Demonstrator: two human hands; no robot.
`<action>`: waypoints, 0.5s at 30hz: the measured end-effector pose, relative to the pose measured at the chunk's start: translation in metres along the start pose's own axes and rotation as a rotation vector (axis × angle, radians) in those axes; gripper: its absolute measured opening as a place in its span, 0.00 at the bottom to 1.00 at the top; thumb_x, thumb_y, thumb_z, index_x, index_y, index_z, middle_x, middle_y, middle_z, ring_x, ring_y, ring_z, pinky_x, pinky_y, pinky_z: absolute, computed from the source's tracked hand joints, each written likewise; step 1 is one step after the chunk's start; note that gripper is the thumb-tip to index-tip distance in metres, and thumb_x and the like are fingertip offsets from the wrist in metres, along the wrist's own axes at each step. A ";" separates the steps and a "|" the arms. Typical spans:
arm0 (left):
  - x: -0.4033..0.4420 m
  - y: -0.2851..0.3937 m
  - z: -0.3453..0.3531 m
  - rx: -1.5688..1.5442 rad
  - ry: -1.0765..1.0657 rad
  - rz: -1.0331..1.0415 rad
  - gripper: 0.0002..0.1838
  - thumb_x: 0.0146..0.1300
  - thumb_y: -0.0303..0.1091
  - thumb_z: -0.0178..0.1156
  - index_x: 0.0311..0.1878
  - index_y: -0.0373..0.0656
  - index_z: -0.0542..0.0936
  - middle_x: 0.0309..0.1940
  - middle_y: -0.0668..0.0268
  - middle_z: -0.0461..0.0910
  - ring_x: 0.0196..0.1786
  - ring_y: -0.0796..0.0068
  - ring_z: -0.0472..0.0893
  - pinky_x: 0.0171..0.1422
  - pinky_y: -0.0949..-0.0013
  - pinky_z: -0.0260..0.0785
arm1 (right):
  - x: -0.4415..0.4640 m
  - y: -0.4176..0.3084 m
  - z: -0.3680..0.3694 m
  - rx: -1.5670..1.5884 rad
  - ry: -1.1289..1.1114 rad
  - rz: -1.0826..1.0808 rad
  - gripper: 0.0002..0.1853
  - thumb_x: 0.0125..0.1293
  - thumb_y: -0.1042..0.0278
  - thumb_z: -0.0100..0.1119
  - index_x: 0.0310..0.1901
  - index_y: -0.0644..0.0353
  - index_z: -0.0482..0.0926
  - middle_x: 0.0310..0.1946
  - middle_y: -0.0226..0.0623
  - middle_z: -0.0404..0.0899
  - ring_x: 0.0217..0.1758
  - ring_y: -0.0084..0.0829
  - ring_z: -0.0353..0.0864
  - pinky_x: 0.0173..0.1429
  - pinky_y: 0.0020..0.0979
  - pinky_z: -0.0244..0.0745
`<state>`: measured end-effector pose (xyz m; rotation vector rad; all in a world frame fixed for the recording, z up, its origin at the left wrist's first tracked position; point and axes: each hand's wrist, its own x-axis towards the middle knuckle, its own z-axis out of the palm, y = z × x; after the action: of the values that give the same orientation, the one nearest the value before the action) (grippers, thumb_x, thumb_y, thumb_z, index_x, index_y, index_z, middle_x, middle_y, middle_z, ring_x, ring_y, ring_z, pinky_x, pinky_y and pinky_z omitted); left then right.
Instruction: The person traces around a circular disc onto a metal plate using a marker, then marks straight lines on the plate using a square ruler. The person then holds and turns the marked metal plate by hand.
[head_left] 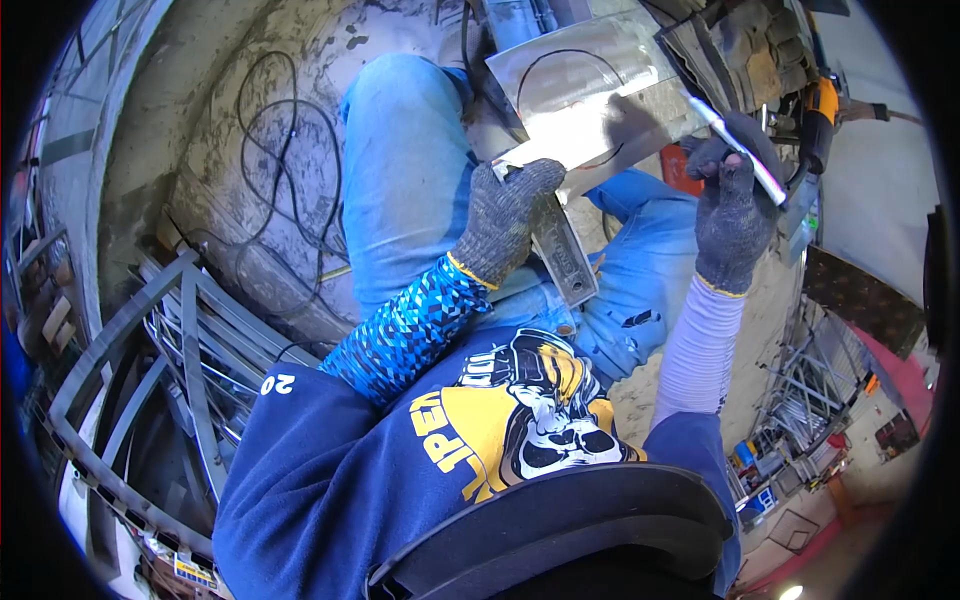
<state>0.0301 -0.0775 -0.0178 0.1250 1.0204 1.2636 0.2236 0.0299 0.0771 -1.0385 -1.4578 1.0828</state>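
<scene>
My left hand (508,218), in a dark grey knit glove, grips a metal try square (565,252) near its corner. The square's stock points down toward my lap, and its blade seems to lie across a shiny metal sheet (545,75). A dark curved line, like part of a circle, is drawn on that sheet. In my gloved right hand (738,225), a white pen-like marker (760,175) is held at a slant, its upper end over the sheet's right edge. Strong glare washes out the middle of the sheet.
A black cable (290,130) lies coiled on the stained floor at left. Bent metal bars (190,350) stand close to my left elbow. An orange and black tool (822,110) is at upper right, near a red object (682,170).
</scene>
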 end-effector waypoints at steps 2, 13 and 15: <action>-0.001 0.003 0.002 0.071 0.010 0.022 0.14 0.61 0.38 0.68 0.45 0.39 0.84 0.32 0.68 0.83 0.31 0.77 0.81 0.34 0.71 0.72 | 0.007 -0.010 0.017 0.035 -0.090 0.103 0.25 0.67 0.54 0.69 0.52 0.70 0.81 0.33 0.40 0.83 0.34 0.26 0.82 0.42 0.30 0.81; -0.001 0.004 0.003 0.026 0.006 -0.003 0.12 0.64 0.32 0.67 0.47 0.37 0.85 0.34 0.68 0.84 0.33 0.82 0.80 0.36 0.75 0.71 | 0.046 -0.003 0.085 -0.393 -0.584 0.188 0.16 0.70 0.57 0.64 0.46 0.64 0.86 0.28 0.29 0.82 0.30 0.17 0.78 0.35 0.21 0.73; -0.001 0.003 0.003 0.028 0.008 -0.003 0.12 0.64 0.32 0.67 0.47 0.37 0.85 0.34 0.68 0.84 0.33 0.82 0.80 0.36 0.75 0.71 | 0.046 -0.001 0.087 -0.378 -0.579 0.305 0.16 0.70 0.56 0.64 0.45 0.64 0.86 0.28 0.29 0.82 0.30 0.17 0.78 0.35 0.21 0.73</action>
<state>0.0298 -0.0759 -0.0143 0.1403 1.0449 1.2478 0.1317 0.0646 0.0799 -1.3078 -2.0712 1.4403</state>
